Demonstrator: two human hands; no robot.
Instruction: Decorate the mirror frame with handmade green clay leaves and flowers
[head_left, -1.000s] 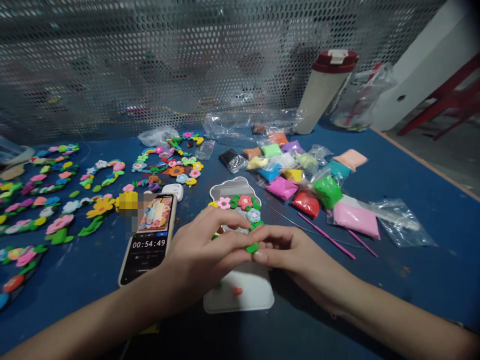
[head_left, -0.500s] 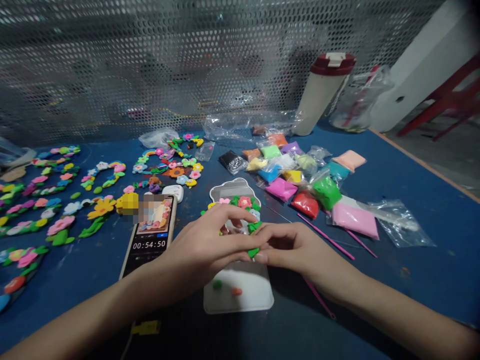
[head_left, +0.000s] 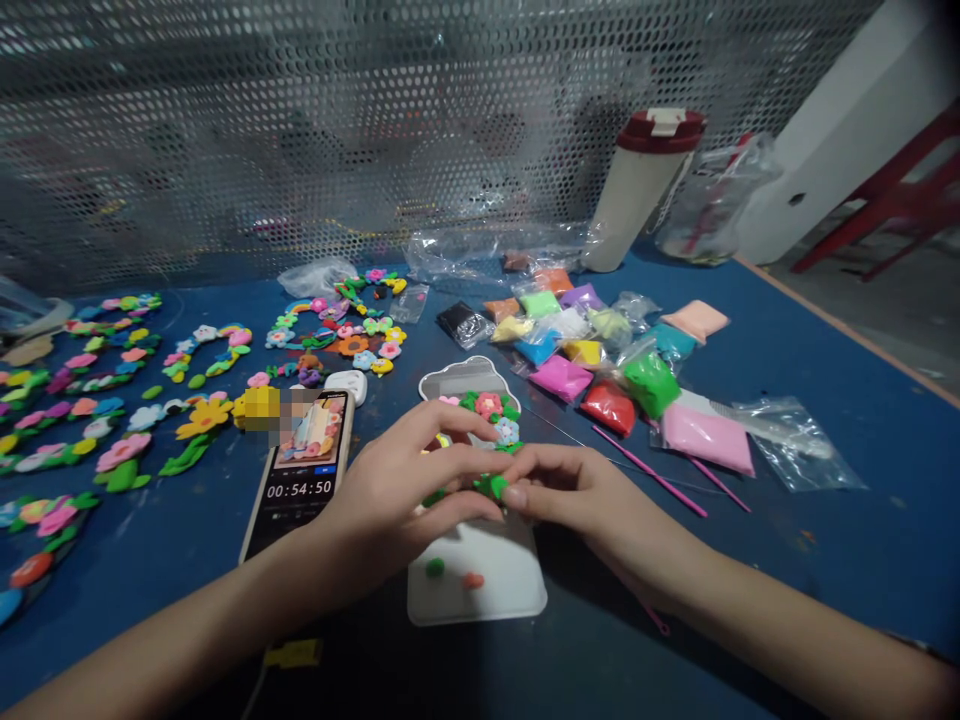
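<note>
Over a white cloud-topped board (head_left: 480, 600), my right hand (head_left: 566, 485) pinches a green clay piece (head_left: 491, 487) between thumb and index finger. My left hand (head_left: 420, 465) meets it from the other side, with its thumb below the green clay and its index finger above, the other fingers loosely curved. Behind the fingers, clay flowers decorate the board's upper part: a coral flower (head_left: 489, 404) and a light blue flower (head_left: 508, 431) among green leaves. A green clay blob (head_left: 435, 567) and an orange clay bit (head_left: 473, 580) lie on its bare lower part.
Several bagged clays, including a pink packet (head_left: 707, 438) and a red packet (head_left: 608, 408), lie to the right beside a magenta stick tool (head_left: 649, 470). A phone (head_left: 300, 490) showing a timer lies left, near clay-decorated pieces (head_left: 206, 350). A tumbler (head_left: 643, 190) stands behind.
The green clay has shifted slightly left and lower between my fingertips, and my right thumb now lies more across it. My left hand's fingers have moved a little, uncovering the light blue flower.
</note>
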